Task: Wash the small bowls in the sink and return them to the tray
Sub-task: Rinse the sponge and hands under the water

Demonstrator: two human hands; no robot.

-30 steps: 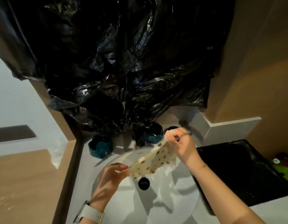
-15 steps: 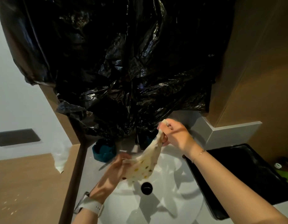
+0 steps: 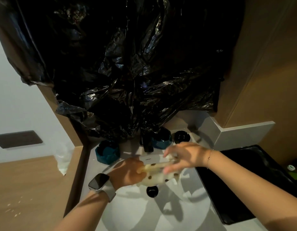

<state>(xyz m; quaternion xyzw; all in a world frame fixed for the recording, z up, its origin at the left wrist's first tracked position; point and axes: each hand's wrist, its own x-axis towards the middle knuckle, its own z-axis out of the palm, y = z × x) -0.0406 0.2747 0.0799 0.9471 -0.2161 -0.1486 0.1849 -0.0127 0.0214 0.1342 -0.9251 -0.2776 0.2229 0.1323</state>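
Observation:
Over the white round sink (image 3: pixel 191 212) my left hand (image 3: pixel 127 172) grips one end of a cream cloth with brown dots (image 3: pixel 157 177). My right hand (image 3: pixel 182 155), blurred, holds the cloth's other end near the tap. The cloth sags between both hands above the drain (image 3: pixel 152 191). Two teal small bowls stand behind the sink: one at the left (image 3: pixel 107 152), one (image 3: pixel 162 139) beside the black tap (image 3: pixel 147 144). A black small bowl (image 3: pixel 182 136) sits further right. The black tray (image 3: pixel 241 184) lies right of the sink, with nothing visible on it.
A big black plastic sheet (image 3: pixel 127 64) hangs over the wall above the tap. Wooden panels rise at the right. A wooden surface (image 3: pixel 27 189) lies left of the counter, with a clear plastic bag (image 3: pixel 62 159) at its edge. Green items (image 3: pixel 294 172) sit past the tray.
Both hands have come lower and closer together with the cloth. The right hand dropped from beside the tap to just above the basin, and the cloth now bunches between them.

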